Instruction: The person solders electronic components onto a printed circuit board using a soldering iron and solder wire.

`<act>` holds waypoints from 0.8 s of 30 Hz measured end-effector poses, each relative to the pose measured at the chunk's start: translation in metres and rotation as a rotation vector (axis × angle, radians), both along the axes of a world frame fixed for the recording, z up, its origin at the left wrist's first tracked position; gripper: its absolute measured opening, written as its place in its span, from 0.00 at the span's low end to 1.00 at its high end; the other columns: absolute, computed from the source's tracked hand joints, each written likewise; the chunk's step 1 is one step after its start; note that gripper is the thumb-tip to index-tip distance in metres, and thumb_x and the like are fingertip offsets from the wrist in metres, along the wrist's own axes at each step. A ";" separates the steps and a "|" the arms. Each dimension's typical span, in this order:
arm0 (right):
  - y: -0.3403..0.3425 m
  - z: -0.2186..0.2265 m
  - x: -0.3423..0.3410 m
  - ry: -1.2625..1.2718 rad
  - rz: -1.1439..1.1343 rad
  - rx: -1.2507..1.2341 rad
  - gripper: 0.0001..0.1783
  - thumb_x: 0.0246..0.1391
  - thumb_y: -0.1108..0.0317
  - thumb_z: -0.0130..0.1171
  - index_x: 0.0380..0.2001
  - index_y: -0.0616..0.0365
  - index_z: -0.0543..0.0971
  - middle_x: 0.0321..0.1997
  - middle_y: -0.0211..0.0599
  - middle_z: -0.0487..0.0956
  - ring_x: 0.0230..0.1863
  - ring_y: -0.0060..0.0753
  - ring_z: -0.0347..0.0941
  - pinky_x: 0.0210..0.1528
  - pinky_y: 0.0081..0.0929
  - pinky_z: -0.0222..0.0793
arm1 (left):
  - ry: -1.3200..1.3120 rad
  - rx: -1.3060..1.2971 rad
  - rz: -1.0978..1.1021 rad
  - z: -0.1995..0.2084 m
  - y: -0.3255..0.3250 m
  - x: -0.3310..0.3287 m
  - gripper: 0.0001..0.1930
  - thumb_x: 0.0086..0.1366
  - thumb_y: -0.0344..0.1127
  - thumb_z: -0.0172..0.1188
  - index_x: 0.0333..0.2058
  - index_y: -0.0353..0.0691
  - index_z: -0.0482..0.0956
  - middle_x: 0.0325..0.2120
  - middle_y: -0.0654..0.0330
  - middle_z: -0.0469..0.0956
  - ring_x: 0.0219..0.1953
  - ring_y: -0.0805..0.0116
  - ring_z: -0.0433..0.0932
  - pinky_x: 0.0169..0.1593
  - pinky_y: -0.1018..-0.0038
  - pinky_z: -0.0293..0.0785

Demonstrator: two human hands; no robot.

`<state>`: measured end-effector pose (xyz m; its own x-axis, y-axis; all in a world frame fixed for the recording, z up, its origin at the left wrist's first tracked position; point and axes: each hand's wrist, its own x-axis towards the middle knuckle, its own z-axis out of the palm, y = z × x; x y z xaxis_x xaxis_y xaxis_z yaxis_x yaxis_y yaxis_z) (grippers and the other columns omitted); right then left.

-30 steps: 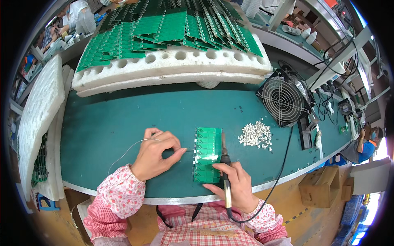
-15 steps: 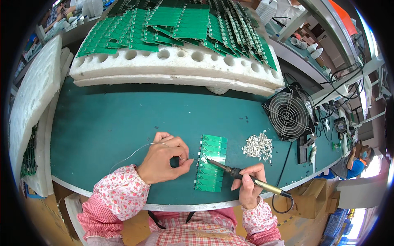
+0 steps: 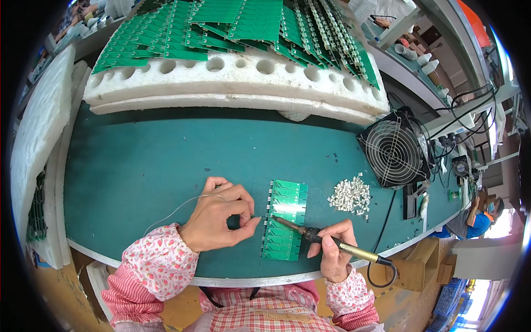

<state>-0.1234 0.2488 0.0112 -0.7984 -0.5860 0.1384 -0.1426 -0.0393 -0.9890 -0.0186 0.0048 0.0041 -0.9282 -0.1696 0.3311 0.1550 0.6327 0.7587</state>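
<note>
A green circuit board panel [image 3: 285,243] lies flat on the teal mat, with a row of small parts along its left edge. My right hand [image 3: 335,252] is closed round the handle of a soldering iron [image 3: 354,252]; its tip rests at or just over the board's left side, midway down. Left of the board, my left hand [image 3: 220,217] pinches a thin strand of solder wire [image 3: 176,211] between finger and thumb. The wire trails back over the hand toward the left sleeve. Its working end, close to the iron's tip, is too fine to make out.
A pile of small white connectors [image 3: 349,196] lies right of the board, before a black fan with a wire guard [image 3: 394,149]. Many green boards [image 3: 232,27] stand across a white foam block [image 3: 238,88] at the back. Foam slabs [image 3: 41,149] lean at left. A co-worker [image 3: 478,224] sits far right.
The iron's tip has shifted slightly left and down along the board toward its left edge. My left hand stays about where it was. The whole view has moved a little.
</note>
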 end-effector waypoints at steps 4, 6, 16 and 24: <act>-0.001 0.002 0.000 0.015 0.034 0.014 0.10 0.60 0.68 0.54 0.35 0.65 0.69 0.21 0.40 0.77 0.17 0.24 0.74 0.17 0.19 0.66 | 0.003 -0.008 -0.001 0.000 0.001 0.000 0.14 0.47 0.29 0.71 0.15 0.44 0.71 0.26 0.69 0.78 0.28 0.72 0.72 0.47 0.71 0.59; -0.001 0.002 0.000 0.015 0.035 0.013 0.10 0.61 0.68 0.54 0.35 0.65 0.69 0.21 0.40 0.77 0.16 0.24 0.74 0.17 0.19 0.66 | -0.003 -0.023 0.004 0.000 0.001 0.000 0.14 0.47 0.30 0.71 0.15 0.44 0.71 0.26 0.69 0.78 0.28 0.72 0.72 0.47 0.71 0.59; 0.000 0.002 0.002 0.010 0.028 0.026 0.10 0.60 0.69 0.54 0.35 0.65 0.68 0.23 0.41 0.78 0.17 0.24 0.74 0.19 0.20 0.68 | -0.008 -0.025 0.004 0.002 0.001 0.000 0.14 0.47 0.30 0.71 0.15 0.44 0.71 0.26 0.69 0.77 0.29 0.71 0.72 0.47 0.71 0.60; 0.000 0.004 0.002 0.020 0.032 0.056 0.10 0.59 0.69 0.54 0.35 0.65 0.69 0.24 0.41 0.78 0.18 0.24 0.75 0.20 0.21 0.70 | -0.008 -0.035 0.004 0.001 0.001 0.000 0.14 0.47 0.30 0.71 0.15 0.44 0.71 0.26 0.69 0.77 0.29 0.71 0.72 0.48 0.70 0.60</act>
